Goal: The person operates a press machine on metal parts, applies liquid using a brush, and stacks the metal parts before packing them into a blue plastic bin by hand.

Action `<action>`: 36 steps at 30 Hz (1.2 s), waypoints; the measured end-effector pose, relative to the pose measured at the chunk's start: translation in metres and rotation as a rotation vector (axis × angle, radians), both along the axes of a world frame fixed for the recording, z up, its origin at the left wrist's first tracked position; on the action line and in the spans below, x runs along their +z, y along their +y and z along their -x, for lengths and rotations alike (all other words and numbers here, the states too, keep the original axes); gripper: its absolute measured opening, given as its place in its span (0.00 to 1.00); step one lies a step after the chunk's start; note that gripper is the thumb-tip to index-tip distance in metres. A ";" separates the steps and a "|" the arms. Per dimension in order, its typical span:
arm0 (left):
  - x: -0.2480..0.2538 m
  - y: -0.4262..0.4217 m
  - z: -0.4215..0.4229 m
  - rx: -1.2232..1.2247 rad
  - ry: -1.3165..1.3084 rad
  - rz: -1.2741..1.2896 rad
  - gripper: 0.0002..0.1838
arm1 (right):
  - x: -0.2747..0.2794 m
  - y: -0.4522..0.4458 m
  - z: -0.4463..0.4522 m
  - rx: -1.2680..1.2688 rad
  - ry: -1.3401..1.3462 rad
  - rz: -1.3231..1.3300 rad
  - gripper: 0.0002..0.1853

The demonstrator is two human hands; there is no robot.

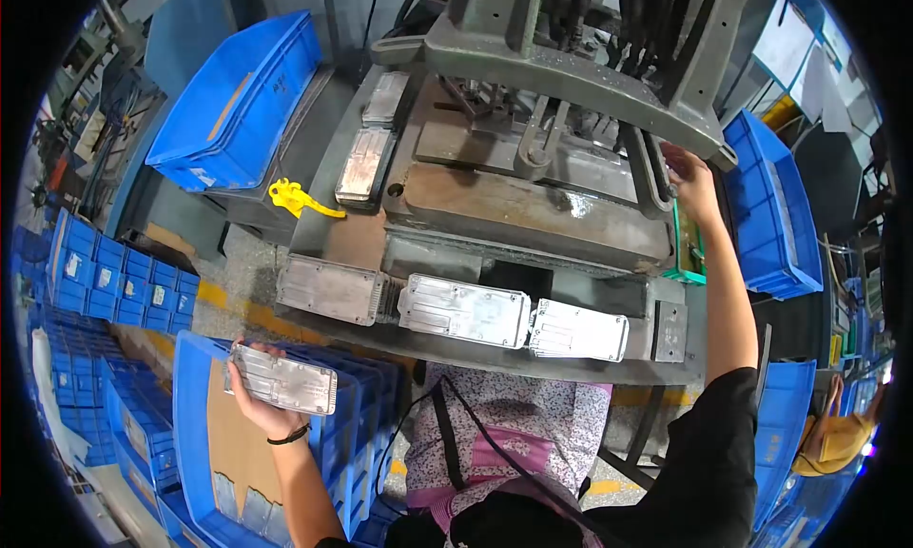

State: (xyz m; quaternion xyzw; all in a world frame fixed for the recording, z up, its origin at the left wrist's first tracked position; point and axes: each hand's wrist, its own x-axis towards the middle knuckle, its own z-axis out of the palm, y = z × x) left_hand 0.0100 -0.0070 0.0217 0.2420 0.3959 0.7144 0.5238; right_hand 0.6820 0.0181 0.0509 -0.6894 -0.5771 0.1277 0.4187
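My left hand [262, 405] is wrapped round a flat silver metal part [283, 380], over a blue crate [195, 434] at the lower left. My right hand [692, 182] reaches to the right side of the press [580, 68], beside a green tray [687, 248]; its fingers are partly hidden behind the machine frame. Along the front edge of the machine table lie stacks of similar metal parts: a left stack [330, 289], a middle one [463, 310] and a right one [578, 330]. Two more stacks lie at the back left [365, 165] [386, 99].
A yellow tool [300, 198] lies at the table's left edge. Blue bins stand at the upper left [238, 106] and right [775, 205]. Stacked blue crates [124, 272] fill the far left. Another person in yellow [834, 439] shows at the far right.
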 end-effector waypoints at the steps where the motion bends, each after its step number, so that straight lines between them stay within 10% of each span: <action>1: -0.001 0.000 0.000 -0.002 0.002 -0.001 0.24 | 0.001 0.004 0.011 -0.039 -0.019 -0.006 0.22; 5: -0.006 0.001 0.003 0.038 -0.003 0.006 0.23 | -0.002 0.027 0.046 -0.162 -0.334 0.051 0.20; 8: -0.009 -0.001 0.006 0.041 0.044 0.006 0.23 | -0.060 0.065 0.027 0.037 0.205 0.181 0.36; 18: 0.007 -0.001 -0.013 0.106 0.144 0.042 0.28 | 0.043 -0.131 0.044 -0.276 -0.593 0.078 0.18; 24: -0.003 0.000 -0.003 0.060 0.150 0.025 0.27 | 0.047 -0.224 0.019 -0.428 -0.462 0.648 0.33; 31: -0.017 0.001 0.016 -0.029 0.127 -0.031 0.26 | 0.027 -0.176 -0.006 -0.511 0.358 0.037 0.18; 36: -0.007 -0.002 0.007 -0.041 0.141 -0.042 0.26 | 0.023 -0.134 0.007 -0.583 0.063 0.238 0.21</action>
